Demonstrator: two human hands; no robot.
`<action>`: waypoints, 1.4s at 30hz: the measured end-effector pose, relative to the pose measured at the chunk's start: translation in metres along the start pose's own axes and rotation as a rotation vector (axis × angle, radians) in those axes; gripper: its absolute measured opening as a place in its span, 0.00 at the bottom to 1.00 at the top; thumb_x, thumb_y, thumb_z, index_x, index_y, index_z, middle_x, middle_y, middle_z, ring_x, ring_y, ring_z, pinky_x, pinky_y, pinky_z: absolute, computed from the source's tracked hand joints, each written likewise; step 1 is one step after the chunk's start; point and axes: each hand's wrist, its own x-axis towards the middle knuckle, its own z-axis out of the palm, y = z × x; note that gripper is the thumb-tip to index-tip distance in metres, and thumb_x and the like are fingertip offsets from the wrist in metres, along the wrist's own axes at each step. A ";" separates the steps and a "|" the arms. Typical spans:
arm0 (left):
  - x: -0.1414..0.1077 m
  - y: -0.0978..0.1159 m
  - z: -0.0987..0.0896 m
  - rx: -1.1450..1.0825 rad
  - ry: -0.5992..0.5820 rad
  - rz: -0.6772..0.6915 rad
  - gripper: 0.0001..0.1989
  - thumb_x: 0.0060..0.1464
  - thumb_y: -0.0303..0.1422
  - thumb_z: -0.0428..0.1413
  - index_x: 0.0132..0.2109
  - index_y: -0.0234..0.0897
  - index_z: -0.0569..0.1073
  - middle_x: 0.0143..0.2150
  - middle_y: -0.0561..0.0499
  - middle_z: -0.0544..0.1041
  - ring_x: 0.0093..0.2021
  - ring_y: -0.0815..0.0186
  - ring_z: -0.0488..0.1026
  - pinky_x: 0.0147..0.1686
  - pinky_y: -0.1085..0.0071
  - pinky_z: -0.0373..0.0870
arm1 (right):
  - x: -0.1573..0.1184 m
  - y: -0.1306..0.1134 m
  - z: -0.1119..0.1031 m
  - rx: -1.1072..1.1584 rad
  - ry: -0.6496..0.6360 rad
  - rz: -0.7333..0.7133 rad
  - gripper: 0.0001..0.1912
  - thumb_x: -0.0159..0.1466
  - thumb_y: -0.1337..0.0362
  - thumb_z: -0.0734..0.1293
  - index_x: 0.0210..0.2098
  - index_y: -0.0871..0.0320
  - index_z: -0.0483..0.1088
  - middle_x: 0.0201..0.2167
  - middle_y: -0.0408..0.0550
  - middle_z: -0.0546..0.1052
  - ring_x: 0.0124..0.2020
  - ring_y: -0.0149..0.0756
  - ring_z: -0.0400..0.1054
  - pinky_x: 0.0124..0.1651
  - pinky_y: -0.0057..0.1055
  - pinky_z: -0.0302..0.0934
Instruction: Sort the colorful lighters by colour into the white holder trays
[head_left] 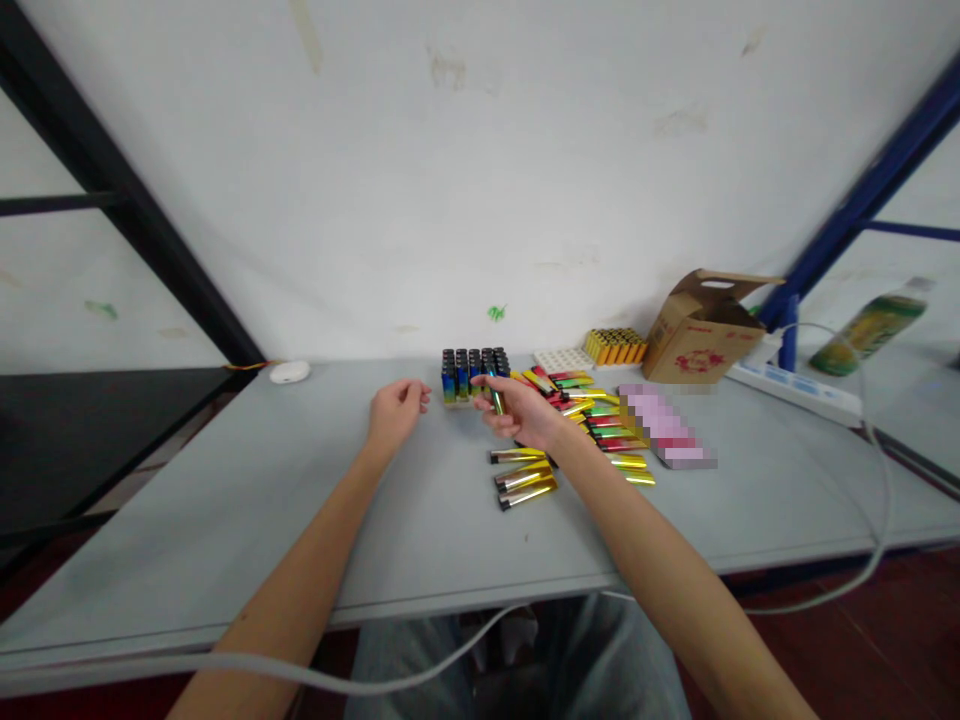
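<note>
My right hand holds a shiny dark-green lighter between thumb and fingers, tilted, just in front of a rack of lighters. That rack holds several blue lighters with black tops, standing upright in rows. To its left, my left hand hovers over or rests on the table with curled fingers; nothing shows in them. Beneath and beside my right forearm lies a loose pile of shiny lighters in red, green and yellow. Several gold ones lie nearer to me.
A white tray with holes and a block of orange cylinders stand by the wall. Right of them are an open cardboard box, a pink packet, a power strip and a bottle. A white case sits left; a cable crosses in front.
</note>
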 end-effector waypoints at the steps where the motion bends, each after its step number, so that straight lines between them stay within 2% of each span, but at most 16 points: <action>1: 0.000 0.001 0.000 0.001 0.000 -0.004 0.17 0.49 0.41 0.48 0.30 0.34 0.76 0.26 0.48 0.78 0.24 0.66 0.73 0.27 0.71 0.69 | -0.001 0.000 0.000 0.003 -0.021 0.020 0.13 0.59 0.56 0.67 0.34 0.55 0.59 0.19 0.33 0.63 0.13 0.19 0.44 0.16 0.20 0.29; 5: 0.000 0.002 0.000 -0.003 -0.003 -0.022 0.17 0.49 0.41 0.48 0.30 0.34 0.76 0.26 0.48 0.78 0.24 0.66 0.73 0.27 0.71 0.70 | -0.004 0.000 0.000 0.044 -0.072 -0.012 0.15 0.59 0.62 0.67 0.28 0.55 0.53 0.15 0.30 0.54 0.13 0.21 0.42 0.16 0.20 0.34; 8: -0.001 0.003 0.000 -0.002 -0.010 -0.014 0.17 0.50 0.42 0.48 0.30 0.34 0.76 0.26 0.48 0.78 0.24 0.66 0.73 0.28 0.71 0.70 | -0.005 -0.001 0.000 0.106 -0.122 0.004 0.15 0.56 0.63 0.68 0.28 0.55 0.53 0.16 0.31 0.55 0.14 0.21 0.44 0.16 0.19 0.34; 13: -0.001 0.003 0.000 0.004 -0.021 -0.008 0.18 0.50 0.42 0.48 0.31 0.34 0.76 0.27 0.48 0.77 0.24 0.66 0.73 0.28 0.71 0.70 | -0.004 -0.004 -0.001 0.002 0.035 -0.090 0.18 0.56 0.61 0.70 0.28 0.56 0.54 0.19 0.33 0.60 0.14 0.18 0.44 0.16 0.17 0.31; 15: -0.002 0.004 -0.001 0.008 -0.015 -0.011 0.18 0.49 0.42 0.48 0.31 0.34 0.76 0.26 0.48 0.77 0.24 0.66 0.73 0.28 0.71 0.69 | -0.004 -0.005 -0.001 -0.064 0.059 -0.017 0.17 0.56 0.60 0.70 0.29 0.57 0.56 0.20 0.34 0.63 0.14 0.17 0.43 0.16 0.17 0.30; 17: -0.002 0.005 -0.001 0.010 -0.010 -0.013 0.17 0.49 0.42 0.48 0.31 0.34 0.75 0.26 0.48 0.77 0.24 0.66 0.73 0.28 0.71 0.69 | -0.006 -0.004 0.000 -0.108 0.028 0.096 0.14 0.56 0.61 0.69 0.31 0.58 0.59 0.23 0.39 0.68 0.15 0.18 0.44 0.16 0.18 0.31; 19: -0.002 0.005 -0.001 0.008 -0.011 -0.012 0.17 0.49 0.42 0.48 0.31 0.34 0.75 0.26 0.48 0.77 0.23 0.66 0.72 0.27 0.71 0.69 | -0.007 -0.004 0.000 -0.128 -0.013 0.135 0.11 0.56 0.64 0.69 0.34 0.59 0.63 0.26 0.42 0.71 0.16 0.19 0.46 0.16 0.17 0.34; 22: -0.001 0.004 -0.001 0.001 -0.010 -0.009 0.17 0.48 0.42 0.48 0.31 0.35 0.75 0.26 0.48 0.77 0.24 0.67 0.72 0.27 0.72 0.69 | -0.011 -0.005 -0.002 -0.123 -0.047 0.016 0.11 0.56 0.67 0.70 0.39 0.60 0.67 0.28 0.43 0.72 0.19 0.21 0.52 0.19 0.18 0.46; 25: 0.000 0.003 -0.001 -0.007 -0.011 -0.011 0.17 0.48 0.42 0.48 0.30 0.35 0.75 0.25 0.49 0.77 0.23 0.67 0.72 0.26 0.72 0.69 | -0.015 -0.013 -0.009 -0.068 -0.034 -0.132 0.10 0.59 0.65 0.68 0.40 0.59 0.70 0.32 0.46 0.74 0.26 0.26 0.61 0.26 0.23 0.56; 29: -0.001 0.005 -0.001 -0.011 -0.008 -0.014 0.17 0.48 0.42 0.48 0.30 0.34 0.75 0.25 0.49 0.76 0.23 0.67 0.72 0.27 0.72 0.69 | -0.020 -0.028 -0.022 0.047 0.142 -0.291 0.10 0.60 0.64 0.66 0.42 0.53 0.69 0.33 0.42 0.72 0.28 0.28 0.63 0.29 0.26 0.59; 32: -0.003 0.009 -0.001 -0.006 0.014 0.003 0.16 0.49 0.41 0.48 0.30 0.34 0.76 0.25 0.50 0.77 0.23 0.67 0.72 0.27 0.72 0.69 | -0.022 -0.035 -0.030 0.123 0.251 -0.366 0.07 0.57 0.68 0.65 0.37 0.54 0.68 0.23 0.37 0.64 0.21 0.27 0.56 0.23 0.23 0.54; 35: -0.005 0.011 -0.002 0.001 0.060 0.021 0.16 0.49 0.40 0.47 0.31 0.34 0.75 0.24 0.50 0.76 0.23 0.67 0.72 0.27 0.72 0.69 | -0.021 -0.036 -0.037 0.173 0.230 -0.362 0.03 0.58 0.64 0.64 0.30 0.56 0.65 0.16 0.34 0.51 0.16 0.26 0.42 0.17 0.22 0.41; 39: -0.006 0.013 -0.002 -0.001 0.085 0.037 0.17 0.50 0.41 0.47 0.30 0.34 0.75 0.23 0.51 0.75 0.22 0.67 0.72 0.27 0.72 0.69 | -0.017 -0.031 -0.039 0.205 0.113 -0.309 0.21 0.62 0.46 0.60 0.22 0.56 0.59 0.15 0.34 0.48 0.15 0.24 0.37 0.16 0.22 0.36; 42: -0.007 0.014 -0.001 0.002 0.080 0.040 0.17 0.50 0.41 0.47 0.30 0.34 0.75 0.23 0.51 0.75 0.22 0.66 0.72 0.26 0.72 0.69 | -0.010 -0.022 -0.035 0.194 0.076 -0.222 0.28 0.62 0.41 0.56 0.19 0.56 0.53 0.14 0.34 0.46 0.15 0.24 0.37 0.16 0.22 0.36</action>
